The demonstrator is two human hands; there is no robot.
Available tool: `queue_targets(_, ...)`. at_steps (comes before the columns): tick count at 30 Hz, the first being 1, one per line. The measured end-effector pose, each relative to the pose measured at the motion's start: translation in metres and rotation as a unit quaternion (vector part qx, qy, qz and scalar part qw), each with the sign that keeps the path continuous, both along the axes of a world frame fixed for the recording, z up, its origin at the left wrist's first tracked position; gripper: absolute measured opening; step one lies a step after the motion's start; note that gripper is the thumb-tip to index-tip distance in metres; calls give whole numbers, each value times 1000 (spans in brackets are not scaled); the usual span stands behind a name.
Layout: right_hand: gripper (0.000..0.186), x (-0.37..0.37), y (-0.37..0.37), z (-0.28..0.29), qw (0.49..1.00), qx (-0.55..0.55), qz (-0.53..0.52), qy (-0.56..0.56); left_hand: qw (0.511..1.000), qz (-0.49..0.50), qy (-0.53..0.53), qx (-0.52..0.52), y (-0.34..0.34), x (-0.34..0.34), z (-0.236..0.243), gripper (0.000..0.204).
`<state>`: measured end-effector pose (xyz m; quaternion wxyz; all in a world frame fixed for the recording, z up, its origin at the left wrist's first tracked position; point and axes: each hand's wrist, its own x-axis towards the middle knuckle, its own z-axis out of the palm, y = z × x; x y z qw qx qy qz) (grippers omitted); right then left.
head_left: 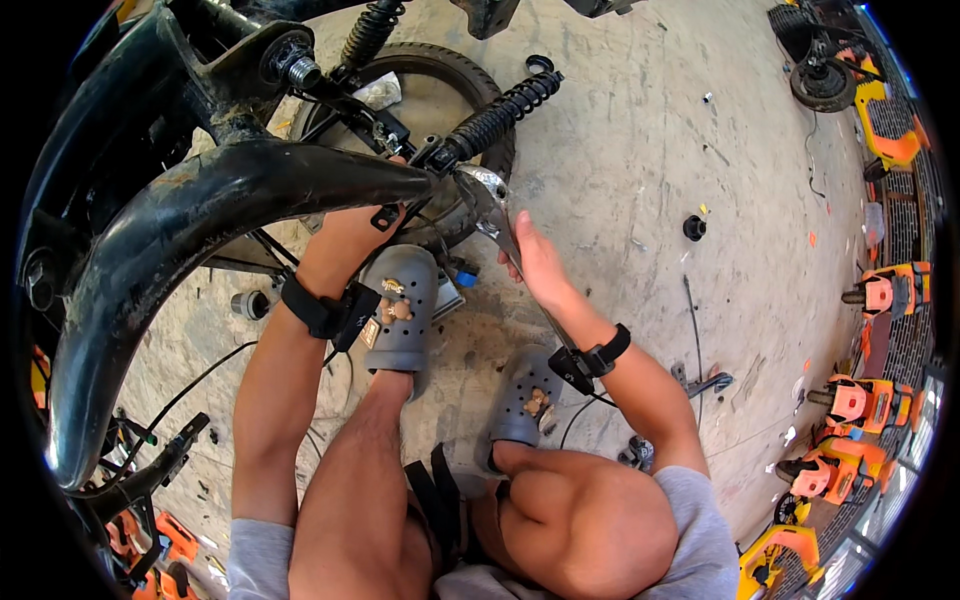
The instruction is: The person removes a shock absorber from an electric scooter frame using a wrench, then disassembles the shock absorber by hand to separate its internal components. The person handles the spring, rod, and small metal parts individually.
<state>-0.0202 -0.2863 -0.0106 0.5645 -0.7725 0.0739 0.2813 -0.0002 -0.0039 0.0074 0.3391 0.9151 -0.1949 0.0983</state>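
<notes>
An adjustable wrench (489,205) with a silver head has its jaws at the lower end of a black coil-spring shock absorber (500,118). My right hand (540,262) is closed on the wrench's handle, thumb along its upper side. Behind a thick, curved black frame tube (240,180), my left hand (352,238) reaches up to the same joint. Its fingers are mostly hidden by the tube; a fingertip shows above it, bent round a part I cannot make out. A small black bracket (385,217) with a hole lies against that hand.
A wheel with a black tyre (440,62) lies behind the shock absorber. Grey clogs (402,310) are on my feet. A black cup-shaped part (694,228) and a black ring (539,65) rest on the concrete floor. Orange and yellow vehicle frames (865,400) line the right side.
</notes>
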Motion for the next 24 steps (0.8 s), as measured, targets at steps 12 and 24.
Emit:
queue_targets(12,61,39,-19,26,962,108,34,249,998,12,-59,34,3,0,-4,34)
queue_targets(24,50,86,-19,66,917,-240,289,-135,1000,-3,-24,-7,6,5,0,32)
